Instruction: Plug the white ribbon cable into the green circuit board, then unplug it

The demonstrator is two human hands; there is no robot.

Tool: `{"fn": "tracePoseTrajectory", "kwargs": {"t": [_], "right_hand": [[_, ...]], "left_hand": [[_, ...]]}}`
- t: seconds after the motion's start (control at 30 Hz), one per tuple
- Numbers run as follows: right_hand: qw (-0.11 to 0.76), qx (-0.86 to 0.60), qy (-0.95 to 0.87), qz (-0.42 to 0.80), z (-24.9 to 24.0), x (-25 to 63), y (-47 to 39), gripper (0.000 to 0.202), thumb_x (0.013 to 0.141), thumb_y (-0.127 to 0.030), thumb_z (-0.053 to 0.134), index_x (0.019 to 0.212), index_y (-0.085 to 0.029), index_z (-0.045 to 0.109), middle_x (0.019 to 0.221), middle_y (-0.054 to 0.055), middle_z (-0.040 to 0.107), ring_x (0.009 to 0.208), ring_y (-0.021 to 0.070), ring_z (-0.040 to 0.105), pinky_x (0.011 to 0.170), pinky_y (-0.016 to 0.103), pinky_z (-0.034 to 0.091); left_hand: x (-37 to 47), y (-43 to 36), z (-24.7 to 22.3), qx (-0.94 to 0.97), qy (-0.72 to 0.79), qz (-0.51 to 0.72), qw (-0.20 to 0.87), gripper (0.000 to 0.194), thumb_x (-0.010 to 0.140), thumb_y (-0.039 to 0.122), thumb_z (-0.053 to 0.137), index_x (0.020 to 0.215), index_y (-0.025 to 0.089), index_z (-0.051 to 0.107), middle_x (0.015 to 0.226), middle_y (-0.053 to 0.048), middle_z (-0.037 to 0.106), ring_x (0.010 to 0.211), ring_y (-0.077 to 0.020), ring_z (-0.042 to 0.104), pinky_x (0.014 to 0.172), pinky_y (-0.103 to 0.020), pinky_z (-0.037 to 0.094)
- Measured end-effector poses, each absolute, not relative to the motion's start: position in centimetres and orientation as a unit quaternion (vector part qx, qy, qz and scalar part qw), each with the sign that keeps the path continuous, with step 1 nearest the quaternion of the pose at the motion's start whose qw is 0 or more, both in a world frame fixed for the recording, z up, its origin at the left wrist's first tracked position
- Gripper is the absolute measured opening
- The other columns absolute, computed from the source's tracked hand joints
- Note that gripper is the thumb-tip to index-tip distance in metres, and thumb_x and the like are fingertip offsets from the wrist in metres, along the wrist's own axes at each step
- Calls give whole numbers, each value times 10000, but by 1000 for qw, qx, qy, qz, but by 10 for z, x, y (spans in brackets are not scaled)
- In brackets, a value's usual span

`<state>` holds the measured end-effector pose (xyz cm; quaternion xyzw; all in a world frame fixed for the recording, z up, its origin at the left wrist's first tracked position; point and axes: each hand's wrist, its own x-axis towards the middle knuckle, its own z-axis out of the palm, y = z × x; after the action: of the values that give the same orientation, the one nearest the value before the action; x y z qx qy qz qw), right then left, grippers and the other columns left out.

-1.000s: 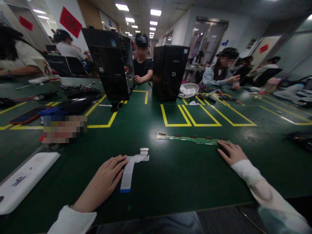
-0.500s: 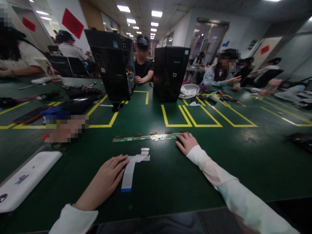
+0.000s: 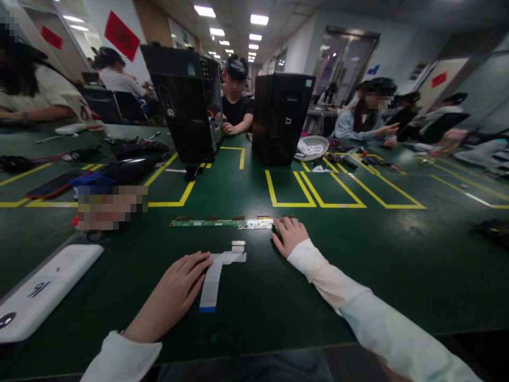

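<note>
On green tabletop (image 3: 342, 276), left hand (image 3: 177, 289) flat by ribbon cable (image 3: 212, 281), right hand (image 3: 290, 236) loosely spread, seemingly touching circuit board (image 3: 214, 223).

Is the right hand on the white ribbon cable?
No, the right hand is at the circuit board; the left hand touches the cable.

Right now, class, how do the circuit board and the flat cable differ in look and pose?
The circuit board is green with a bright section; the flat cable is whitish with a blue end. The circuit board is one straight strip, while the flat cable bends. Both lie on the table.
</note>
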<state>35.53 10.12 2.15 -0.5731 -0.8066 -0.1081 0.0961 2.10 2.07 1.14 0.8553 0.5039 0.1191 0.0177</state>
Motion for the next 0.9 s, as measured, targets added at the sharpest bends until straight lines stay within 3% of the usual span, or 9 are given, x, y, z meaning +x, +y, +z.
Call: {"fn": "tracePoseTrajectory", "kwargs": {"t": [0.27, 0.47, 0.57, 0.77, 0.9], "right_hand": [[184, -437, -877, -72, 11, 355, 134, 369, 913, -278, 490, 1242, -152, 599, 1216, 145, 575, 1088, 285, 475, 926, 433, 411], [210, -400, -891, -39, 0, 364, 139, 349, 900, -245, 517, 1223, -147, 605, 1206, 155, 557, 1075, 274, 481, 903, 432, 444], [204, -403, -892, -27, -1, 367, 139, 351, 904, -256, 521, 1229, -149, 602, 1226, 155, 546, 1078, 270, 489, 905, 434, 452], [197, -401, -894, -12, -2, 369, 137, 379, 910, -264, 520, 1271, -163, 576, 1256, 151, 544, 1104, 271, 490, 928, 449, 458], [206, -400, -893, -9, -8, 369, 136, 410, 900, -272, 531, 1292, -155, 564, 1272, 158, 540, 1131, 272, 488, 951, 455, 453]], "left_hand": [[37, 23, 24, 845, 511, 151, 33, 379, 973, 362, 396, 1295, 255, 565, 1391, -58, 549, 1280, -231, 510, 1068, -475, 449], [66, 38, 48, 901, 415, 116, 53, 379, 978, 285, 393, 1334, 268, 522, 1410, -34, 537, 1339, -217, 436, 1107, -451, 398], [91, 54, 60, 917, 384, 90, 58, 372, 966, 254, 415, 1315, 237, 541, 1370, -57, 564, 1255, -222, 505, 1063, -444, 427], [128, 79, 68, 905, 411, 82, 69, 323, 971, 243, 376, 1021, 143, 678, 997, -93, 696, 907, -202, 632, 839, -381, 526], [135, 77, 65, 901, 416, 95, 81, 328, 978, 272, 370, 1073, 160, 664, 1019, -79, 702, 931, -187, 639, 850, -357, 530]]}}
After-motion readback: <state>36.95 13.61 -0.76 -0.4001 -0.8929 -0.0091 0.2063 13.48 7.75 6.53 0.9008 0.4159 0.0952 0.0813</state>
